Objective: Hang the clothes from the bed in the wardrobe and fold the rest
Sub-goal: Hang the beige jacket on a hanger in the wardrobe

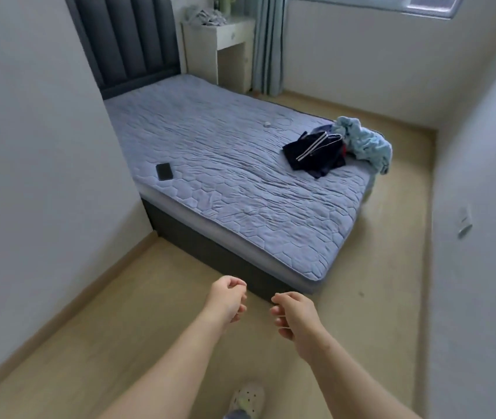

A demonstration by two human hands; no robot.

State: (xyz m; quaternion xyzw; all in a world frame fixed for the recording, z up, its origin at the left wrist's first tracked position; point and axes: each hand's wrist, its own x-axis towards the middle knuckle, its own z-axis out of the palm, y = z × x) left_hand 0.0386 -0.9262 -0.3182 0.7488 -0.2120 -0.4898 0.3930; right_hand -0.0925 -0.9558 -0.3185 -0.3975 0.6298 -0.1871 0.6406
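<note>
The clothes lay in a small heap at the far right corner of the bed [240, 182], well apart from both hands: a dark navy garment with white stripes [313, 155] spread flat on the quilted mattress cover, and just beside it, to the right, a crumpled light blue garment [364, 140] that spilled partly over the bed's edge. What looked like a thin wire hanger lay across the dark piece (too small to be sure). From the fingers the heap sat forward and to the right, so the right hand [296, 316] was the nearer one. The left hand [227, 299] hovered beside it, close but not touching, both over the bare floor short of the bed's near corner. Both forearms reached forward, and both hands' fingers were loosely curled inward, holding nothing. A black phone [164, 171] rested on the bed's left side, away from the clothes. No wardrobe showed in view.
</note>
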